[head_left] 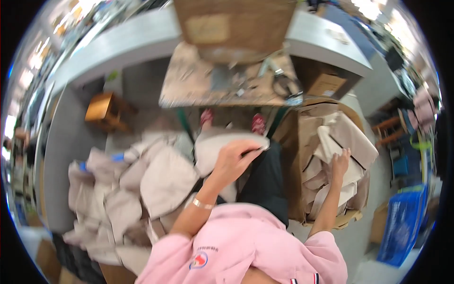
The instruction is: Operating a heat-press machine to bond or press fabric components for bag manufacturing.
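Observation:
My left hand (232,161) is closed in a pinch on the edge of a beige fabric piece (209,150), which hangs over my lap. To the right, my right hand (339,165) reaches over a cardboard box (289,163) with its fingers stretched out. It touches or hovers just above the pale fabric pieces (354,142) heaped inside; which of these I cannot tell. Some of those pieces have dark edge lines. A large pile of similar beige fabric pieces (120,203) lies at my left, with small blue patches at its far side.
Ahead stands a small worn table (189,90) with scraps, a roll of tape (283,86) and small tools, backed by a brown cardboard sheet or box (236,23). A wooden stool (100,111) stands at far left. A blue crate (402,227) is at right.

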`<act>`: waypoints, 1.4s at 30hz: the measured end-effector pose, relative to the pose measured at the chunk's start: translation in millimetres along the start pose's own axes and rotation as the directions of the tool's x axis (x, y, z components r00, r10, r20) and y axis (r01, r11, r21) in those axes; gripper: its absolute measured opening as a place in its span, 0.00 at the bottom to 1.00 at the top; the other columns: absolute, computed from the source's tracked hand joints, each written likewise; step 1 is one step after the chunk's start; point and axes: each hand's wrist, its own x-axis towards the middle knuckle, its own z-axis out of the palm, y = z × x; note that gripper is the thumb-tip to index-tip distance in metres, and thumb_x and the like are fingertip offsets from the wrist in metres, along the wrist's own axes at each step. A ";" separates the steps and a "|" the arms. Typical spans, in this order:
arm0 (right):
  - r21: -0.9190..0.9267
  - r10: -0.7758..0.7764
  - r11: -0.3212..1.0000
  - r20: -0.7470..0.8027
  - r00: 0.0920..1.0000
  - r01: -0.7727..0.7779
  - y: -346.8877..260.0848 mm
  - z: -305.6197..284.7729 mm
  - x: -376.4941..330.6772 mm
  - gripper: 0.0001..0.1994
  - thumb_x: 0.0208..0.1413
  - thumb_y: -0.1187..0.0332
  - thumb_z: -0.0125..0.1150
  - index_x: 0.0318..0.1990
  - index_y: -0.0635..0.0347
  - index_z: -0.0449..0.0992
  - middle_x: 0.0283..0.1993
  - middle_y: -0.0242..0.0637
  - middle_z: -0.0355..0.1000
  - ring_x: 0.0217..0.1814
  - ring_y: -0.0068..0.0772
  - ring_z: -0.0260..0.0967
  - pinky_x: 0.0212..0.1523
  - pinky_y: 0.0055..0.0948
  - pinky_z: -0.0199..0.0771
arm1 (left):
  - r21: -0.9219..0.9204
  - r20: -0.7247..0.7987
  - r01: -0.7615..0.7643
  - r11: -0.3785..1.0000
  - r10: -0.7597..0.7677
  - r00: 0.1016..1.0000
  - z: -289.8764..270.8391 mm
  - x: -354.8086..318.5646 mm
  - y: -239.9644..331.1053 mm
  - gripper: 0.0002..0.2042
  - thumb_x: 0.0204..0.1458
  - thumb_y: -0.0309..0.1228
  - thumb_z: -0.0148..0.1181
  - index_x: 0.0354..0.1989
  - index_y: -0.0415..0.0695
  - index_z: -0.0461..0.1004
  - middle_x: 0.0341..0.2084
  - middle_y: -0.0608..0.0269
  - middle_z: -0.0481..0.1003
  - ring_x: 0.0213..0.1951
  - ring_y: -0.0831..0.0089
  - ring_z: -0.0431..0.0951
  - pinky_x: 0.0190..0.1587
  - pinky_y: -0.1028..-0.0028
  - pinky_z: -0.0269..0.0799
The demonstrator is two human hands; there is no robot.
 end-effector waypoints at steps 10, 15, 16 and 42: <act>0.819 -0.919 0.333 0.171 0.355 0.467 -225.9 -49.3 -197.8 0.20 0.61 0.64 0.53 0.60 0.57 0.74 0.65 0.45 0.69 0.64 0.46 0.70 0.59 0.36 0.71 | 0.086 0.011 -0.214 0.973 0.214 0.977 50.1 -11.5 -6.8 0.06 0.47 0.28 0.68 0.34 0.45 0.81 0.36 0.63 0.81 0.45 0.60 0.79 0.52 0.62 0.69; 0.362 -0.962 0.274 0.092 0.258 0.891 -278.6 -28.8 -188.8 0.22 0.58 0.65 0.54 0.61 0.56 0.72 0.63 0.45 0.69 0.58 0.43 0.74 0.54 0.40 0.76 | -0.037 -0.035 -0.326 0.945 0.324 0.945 63.5 -36.1 5.9 0.10 0.47 0.28 0.69 0.40 0.46 0.81 0.43 0.60 0.80 0.51 0.59 0.77 0.56 0.59 0.69; 0.332 -0.947 0.319 0.155 0.283 0.887 -277.7 -27.3 -178.5 0.21 0.58 0.66 0.55 0.59 0.56 0.72 0.61 0.45 0.70 0.54 0.41 0.75 0.50 0.40 0.76 | 0.039 -0.057 -0.290 0.956 0.292 0.955 56.9 -39.9 1.9 0.19 0.48 0.30 0.70 0.50 0.46 0.79 0.53 0.56 0.77 0.55 0.55 0.75 0.60 0.58 0.67; 0.386 -0.820 0.460 -0.161 0.549 0.800 -283.8 -91.1 -106.8 0.08 0.53 0.63 0.67 0.36 0.51 0.75 0.33 0.27 0.70 0.24 0.28 0.73 0.20 0.27 0.72 | 0.168 0.787 0.833 0.527 -0.581 0.209 -126.9 -31.7 13.1 0.18 0.66 0.37 0.54 0.58 0.39 0.74 0.39 0.58 0.82 0.35 0.74 0.83 0.33 0.78 0.77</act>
